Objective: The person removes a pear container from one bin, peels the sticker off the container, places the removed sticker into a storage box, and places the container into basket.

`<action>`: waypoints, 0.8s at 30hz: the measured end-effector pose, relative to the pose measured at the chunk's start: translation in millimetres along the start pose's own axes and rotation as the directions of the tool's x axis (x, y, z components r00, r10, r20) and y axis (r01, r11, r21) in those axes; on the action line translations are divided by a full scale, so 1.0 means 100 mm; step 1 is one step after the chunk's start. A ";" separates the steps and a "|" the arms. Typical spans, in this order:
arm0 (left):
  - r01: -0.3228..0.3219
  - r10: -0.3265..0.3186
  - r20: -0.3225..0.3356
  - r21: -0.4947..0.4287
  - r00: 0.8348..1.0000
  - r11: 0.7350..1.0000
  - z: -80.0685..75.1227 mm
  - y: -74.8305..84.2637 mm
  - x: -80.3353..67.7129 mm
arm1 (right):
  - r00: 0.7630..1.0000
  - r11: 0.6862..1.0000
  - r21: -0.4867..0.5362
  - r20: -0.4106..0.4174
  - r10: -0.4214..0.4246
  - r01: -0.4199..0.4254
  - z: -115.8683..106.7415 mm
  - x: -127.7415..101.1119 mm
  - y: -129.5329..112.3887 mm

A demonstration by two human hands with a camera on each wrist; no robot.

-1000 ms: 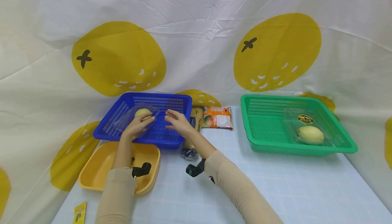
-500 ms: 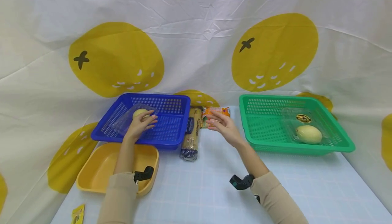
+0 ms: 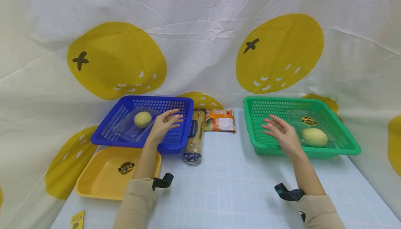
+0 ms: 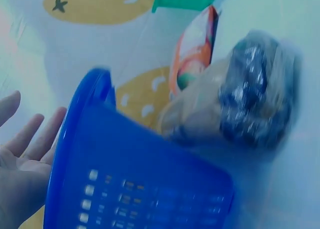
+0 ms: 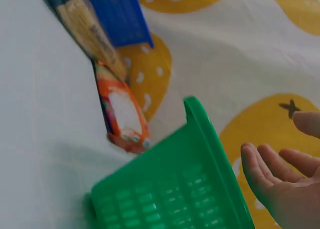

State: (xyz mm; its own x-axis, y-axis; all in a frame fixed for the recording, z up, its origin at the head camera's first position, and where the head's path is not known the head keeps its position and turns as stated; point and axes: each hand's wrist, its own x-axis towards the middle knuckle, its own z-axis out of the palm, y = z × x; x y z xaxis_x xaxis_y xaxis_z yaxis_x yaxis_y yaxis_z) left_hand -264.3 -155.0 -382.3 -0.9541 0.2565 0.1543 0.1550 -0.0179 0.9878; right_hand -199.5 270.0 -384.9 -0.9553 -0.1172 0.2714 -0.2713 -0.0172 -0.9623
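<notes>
Green basket (image 5: pixel 172 164) below right fingers (image 5: pixel 255 168)

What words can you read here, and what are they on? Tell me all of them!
"SPAGHETTI": on the long pasta pack.
Too small to read:
that pack's blue label
the orange packet
the dark sticker in the yellow tub
another sticker in the green basket
the small yellow packet

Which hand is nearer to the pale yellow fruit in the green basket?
Right. The right hand hovers over the green basket, left of the pale yellow fruit. The left hand is far across, over the blue basket.
</notes>
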 end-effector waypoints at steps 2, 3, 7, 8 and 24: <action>-0.009 0.009 0.008 0.002 1.000 1.000 0.08 -0.03 0.04 | 0.999 1.000 0.009 -0.030 -0.017 0.017 -0.15 -0.03 -0.01; -0.013 0.013 0.011 0.001 1.000 1.000 0.13 -0.04 0.06 | 0.999 1.000 0.015 -0.045 -0.019 0.020 -0.22 -0.04 -0.02; -0.037 0.037 0.022 -0.001 0.999 0.999 0.28 -0.07 0.10 | 0.992 0.998 0.061 -0.128 0.008 0.000 -0.49 -0.06 -0.03; -0.038 0.038 0.023 -0.005 0.999 0.999 0.32 -0.08 0.11 | 0.988 0.998 0.066 -0.153 0.019 -0.009 -0.55 -0.07 -0.03; -0.037 0.034 0.119 0.025 0.992 0.999 0.73 -0.17 0.21 | 0.899 0.980 0.039 -0.393 0.195 -0.196 -1.41 -0.05 0.04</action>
State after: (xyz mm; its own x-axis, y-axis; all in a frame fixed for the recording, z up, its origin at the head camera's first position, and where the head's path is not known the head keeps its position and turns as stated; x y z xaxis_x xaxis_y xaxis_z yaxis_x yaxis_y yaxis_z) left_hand -267.8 -78.6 -398.0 -0.9113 0.3685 0.1837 0.1964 -0.0032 0.9805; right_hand -212.1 411.0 -387.8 -0.9576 0.2814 0.0619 -0.0742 -0.0329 -0.9967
